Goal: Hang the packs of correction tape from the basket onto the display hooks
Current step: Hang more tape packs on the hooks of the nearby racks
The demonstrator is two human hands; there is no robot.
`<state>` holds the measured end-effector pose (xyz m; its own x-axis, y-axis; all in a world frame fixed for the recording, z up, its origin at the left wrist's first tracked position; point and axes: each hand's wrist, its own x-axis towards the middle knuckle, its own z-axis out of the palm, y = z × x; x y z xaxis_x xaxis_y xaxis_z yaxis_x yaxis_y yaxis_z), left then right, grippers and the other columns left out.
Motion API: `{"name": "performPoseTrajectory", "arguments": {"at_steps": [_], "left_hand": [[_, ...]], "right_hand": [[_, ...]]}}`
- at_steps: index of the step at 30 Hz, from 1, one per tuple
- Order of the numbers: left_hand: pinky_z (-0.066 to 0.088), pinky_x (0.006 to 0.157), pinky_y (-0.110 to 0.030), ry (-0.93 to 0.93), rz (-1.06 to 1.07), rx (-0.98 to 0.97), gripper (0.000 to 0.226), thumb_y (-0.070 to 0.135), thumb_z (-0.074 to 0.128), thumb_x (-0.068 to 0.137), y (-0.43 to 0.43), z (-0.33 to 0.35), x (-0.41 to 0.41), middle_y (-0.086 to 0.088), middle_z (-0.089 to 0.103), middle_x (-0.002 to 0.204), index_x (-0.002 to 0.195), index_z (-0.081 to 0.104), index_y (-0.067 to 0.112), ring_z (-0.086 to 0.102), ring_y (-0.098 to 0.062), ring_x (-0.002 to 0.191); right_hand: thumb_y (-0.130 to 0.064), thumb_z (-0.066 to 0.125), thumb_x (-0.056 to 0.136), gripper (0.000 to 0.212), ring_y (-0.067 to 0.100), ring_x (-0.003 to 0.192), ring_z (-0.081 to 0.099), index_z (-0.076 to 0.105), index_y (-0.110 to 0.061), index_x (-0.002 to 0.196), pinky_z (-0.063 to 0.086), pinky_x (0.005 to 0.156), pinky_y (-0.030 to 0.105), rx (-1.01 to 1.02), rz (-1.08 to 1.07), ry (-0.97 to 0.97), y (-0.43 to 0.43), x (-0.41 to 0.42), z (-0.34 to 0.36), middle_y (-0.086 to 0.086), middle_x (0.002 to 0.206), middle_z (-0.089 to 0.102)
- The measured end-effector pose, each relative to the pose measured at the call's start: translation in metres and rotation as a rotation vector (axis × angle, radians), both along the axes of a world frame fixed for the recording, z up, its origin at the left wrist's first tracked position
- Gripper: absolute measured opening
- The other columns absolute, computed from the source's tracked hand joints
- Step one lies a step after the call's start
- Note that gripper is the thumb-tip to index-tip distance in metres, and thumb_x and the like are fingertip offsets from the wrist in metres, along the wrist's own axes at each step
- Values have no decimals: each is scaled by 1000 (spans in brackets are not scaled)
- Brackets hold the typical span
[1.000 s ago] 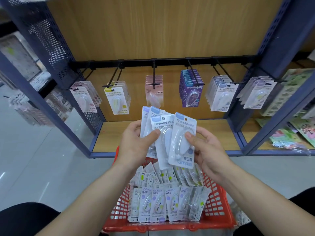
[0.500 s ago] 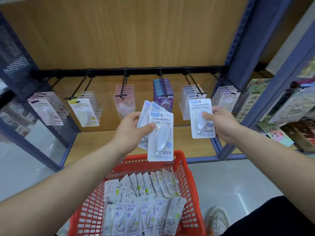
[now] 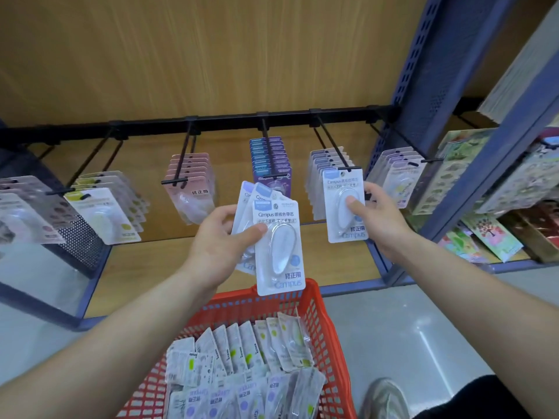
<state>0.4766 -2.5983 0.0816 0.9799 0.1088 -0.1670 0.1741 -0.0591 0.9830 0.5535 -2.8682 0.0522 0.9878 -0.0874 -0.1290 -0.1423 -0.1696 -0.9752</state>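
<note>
The left hand (image 3: pixel 217 249) grips a fan of packs (image 3: pixel 278 246), thumb across the front one; beneath them sits the red basket (image 3: pixel 325 328), holding more packs (image 3: pixel 242 376); further right a single pack (image 3: pixel 343 204) meets the hook (image 3: pixel 333 145) tip at its top edge, pinched by the right hand (image 3: pixel 382 220), thumb on the blister.
</note>
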Motion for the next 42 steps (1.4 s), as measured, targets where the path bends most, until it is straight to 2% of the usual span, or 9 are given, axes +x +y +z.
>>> {"name": "performPoseTrajectory", "arguments": {"at_steps": [3, 11, 14, 19, 24, 29, 32, 38, 42], "left_hand": [[57, 67, -23, 4, -18, -7, 39, 12, 76, 90, -3, -2, 1, 3, 79, 105, 126, 59, 14, 77, -15, 93], [59, 85, -36, 3, -14, -9, 41, 11, 76, 90, -2, -1, -3, 4, 79, 108, 127, 59, 14, 76, -16, 98], [60, 86, -38, 1, -7, -10, 41, 12, 76, 90, 1, 0, -4, 5, 79, 108, 127, 59, 16, 76, -17, 98], [59, 84, -36, -9, 12, -17, 40, 12, 76, 89, 3, -2, -5, 4, 79, 108, 126, 60, 16, 76, -17, 98], [58, 90, -40, -7, 27, -35, 40, 12, 76, 89, 3, -3, -9, 3, 78, 109, 126, 60, 15, 76, -17, 100], [58, 79, -32, -21, 50, -29, 41, 16, 75, 91, 12, -1, -10, 4, 79, 108, 129, 59, 14, 76, -13, 95], [59, 78, -33, -22, 72, -43, 41, 16, 75, 92, 13, -1, -11, 3, 78, 109, 129, 58, 12, 76, -15, 96], [60, 88, -44, -11, 49, -46, 46, 19, 77, 90, 0, -6, -13, -1, 76, 116, 132, 57, 12, 75, -20, 103], [60, 76, -35, 14, 48, -25, 43, 17, 76, 91, -2, -12, -11, -1, 76, 115, 130, 57, 12, 75, -19, 100]], "right_hand": [[-25, 58, 104, 31, 8, 99, 72, 53, -31, 134, 61, 88, 43, -23, -2, -29, 3, 0, 0, -11, 108, 73], [-27, 55, 105, 34, 10, 111, 64, 48, -33, 138, 54, 82, 27, -93, -59, -80, 17, 12, -10, -17, 116, 65], [-28, 55, 104, 35, 15, 115, 64, 48, -34, 138, 54, 94, 36, -96, -97, -93, 27, 24, -17, -9, 125, 66], [-31, 52, 105, 40, 18, 118, 61, 47, -29, 145, 46, 93, 30, -139, -171, -72, 45, 42, -21, -4, 132, 64], [-46, 56, 100, 61, 33, 125, 54, 37, -22, 153, 48, 102, 45, -449, -139, 177, 49, 29, -19, 12, 149, 46], [-45, 48, 105, 34, 18, 94, 73, 66, -19, 118, 59, 91, 42, -159, 335, 237, 59, -39, 14, 2, 108, 75], [-43, 55, 103, 31, 17, 97, 75, 67, -19, 117, 60, 81, 33, -66, 479, 230, 69, -71, 31, -1, 108, 78], [-23, 68, 97, 21, 18, 88, 75, 63, -6, 109, 60, 75, 30, 35, 422, 169, 73, -78, 25, 7, 99, 78], [-18, 66, 99, 9, 24, 95, 74, 62, -13, 104, 58, 87, 45, 36, 321, 158, 53, -59, 13, 9, 103, 78]]}}
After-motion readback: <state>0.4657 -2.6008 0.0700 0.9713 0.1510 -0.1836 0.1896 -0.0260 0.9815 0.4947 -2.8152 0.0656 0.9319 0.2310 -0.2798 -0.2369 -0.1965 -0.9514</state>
